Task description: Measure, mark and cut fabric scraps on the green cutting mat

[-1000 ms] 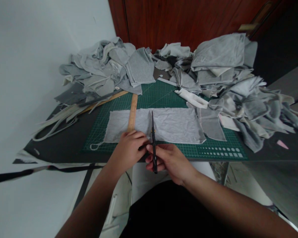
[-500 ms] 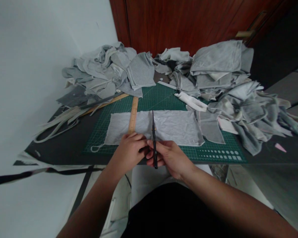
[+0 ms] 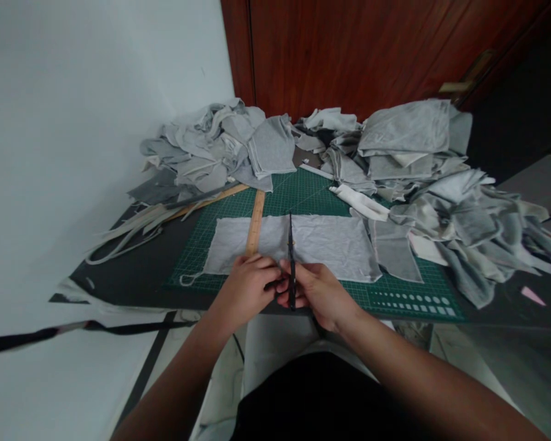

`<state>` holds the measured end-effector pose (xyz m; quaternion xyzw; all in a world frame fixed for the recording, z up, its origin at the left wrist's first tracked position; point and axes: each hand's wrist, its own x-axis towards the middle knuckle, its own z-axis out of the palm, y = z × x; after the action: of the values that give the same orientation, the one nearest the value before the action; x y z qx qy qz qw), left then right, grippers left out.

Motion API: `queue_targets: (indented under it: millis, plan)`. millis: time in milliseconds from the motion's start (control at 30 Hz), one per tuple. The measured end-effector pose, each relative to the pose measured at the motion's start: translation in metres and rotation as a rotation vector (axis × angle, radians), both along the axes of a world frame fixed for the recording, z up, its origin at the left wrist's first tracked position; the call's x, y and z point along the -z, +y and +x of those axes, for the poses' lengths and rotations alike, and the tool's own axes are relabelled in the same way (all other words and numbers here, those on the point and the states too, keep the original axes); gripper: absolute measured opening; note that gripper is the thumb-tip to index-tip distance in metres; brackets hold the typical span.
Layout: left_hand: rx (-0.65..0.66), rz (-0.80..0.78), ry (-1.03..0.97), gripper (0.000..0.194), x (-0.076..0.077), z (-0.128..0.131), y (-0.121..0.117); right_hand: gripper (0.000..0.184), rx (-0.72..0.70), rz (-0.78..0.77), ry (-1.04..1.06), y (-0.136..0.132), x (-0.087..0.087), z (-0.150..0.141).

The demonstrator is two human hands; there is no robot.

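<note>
A flat grey cloth rectangle (image 3: pixel 330 242) lies on the green cutting mat (image 3: pixel 303 190). My right hand (image 3: pixel 319 294) grips black scissors (image 3: pixel 291 254), whose blades point away from me over the middle of the cloth. My left hand (image 3: pixel 248 288) is curled at the cloth's near edge, just left of the scissors, with its fingers pressed on the fabric and the near end of a wooden ruler (image 3: pixel 256 222). That ruler lies across the left part of the cloth.
Heaps of grey fabric pieces (image 3: pixel 220 147) and a second grey heap (image 3: pixel 441 171) crowd the back and right of the black table (image 3: pixel 119 269). Cut strips (image 3: pixel 123 229) and another wooden ruler (image 3: pixel 211 199) lie at the left. A white wall is left, a wooden door behind.
The scissors and my right hand have slid a little farther over the cloth. The whole view has shifted, so the table sits lower and more to the right.
</note>
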<state>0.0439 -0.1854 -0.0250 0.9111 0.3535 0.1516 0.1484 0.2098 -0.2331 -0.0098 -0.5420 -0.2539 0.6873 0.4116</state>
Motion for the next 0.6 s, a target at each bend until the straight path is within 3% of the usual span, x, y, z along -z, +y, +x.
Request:
queue_targets:
  millis: [400, 600]
  plan:
    - [0.031, -0.008, -0.037, 0.002, 0.001, -0.001, 0.001, 0.039, 0.055, 0.019, -0.035, 0.014, -0.005, 0.001]
    - [-0.008, -0.031, 0.004, 0.009, 0.001, -0.001, 0.002, 0.03, 0.109, 0.024, -0.047, 0.022, -0.006, 0.003]
